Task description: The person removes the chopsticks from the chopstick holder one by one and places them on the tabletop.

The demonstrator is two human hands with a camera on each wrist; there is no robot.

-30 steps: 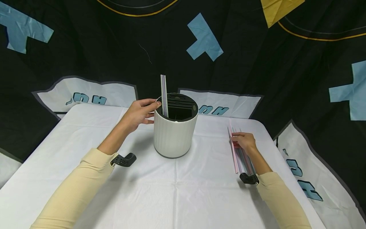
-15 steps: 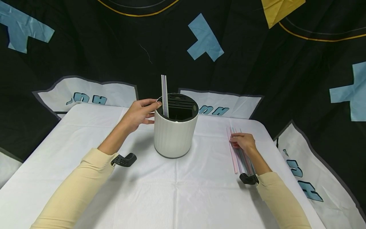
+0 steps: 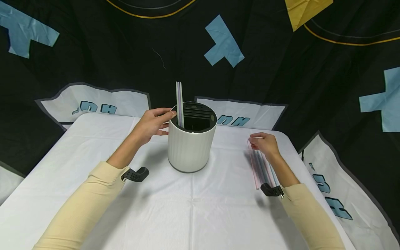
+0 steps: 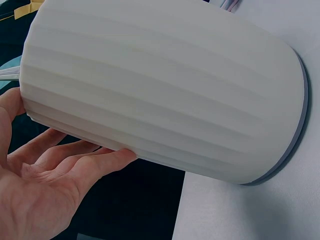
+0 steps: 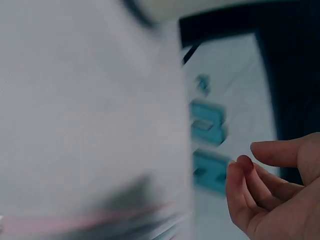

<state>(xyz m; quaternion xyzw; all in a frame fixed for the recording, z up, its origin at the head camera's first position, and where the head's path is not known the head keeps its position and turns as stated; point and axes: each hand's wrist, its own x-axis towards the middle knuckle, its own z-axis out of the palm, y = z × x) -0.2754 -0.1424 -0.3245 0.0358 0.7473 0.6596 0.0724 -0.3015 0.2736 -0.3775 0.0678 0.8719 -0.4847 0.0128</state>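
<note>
A white ribbed round container (image 3: pixel 191 152) with a black inner top stands upright mid-table. Several pale straws (image 3: pixel 179 100) rise from its left compartment. My left hand (image 3: pixel 151 125) holds its left side, the thumb at the rim and the other fingers along the outer wall, as the left wrist view shows. To the right, my right hand (image 3: pixel 265 144) hovers over a row of loose pink, grey and bluish straws (image 3: pixel 261 168) on the table. In the right wrist view its thumb stands apart from loosely bent fingers (image 5: pixel 237 195), with nothing seen between them.
A white cloth covers the table (image 3: pixel 156 215), whose right edge runs close by my right forearm. Behind it hangs a black cloth (image 3: pixel 125 59) with blue and yellow shapes. Black wrist devices (image 3: pixel 135 174) sit on both wrists.
My right hand has let go of a pink straw, which lies back on the table, and has lifted slightly away from the row. My left hand and the container have stayed put.
</note>
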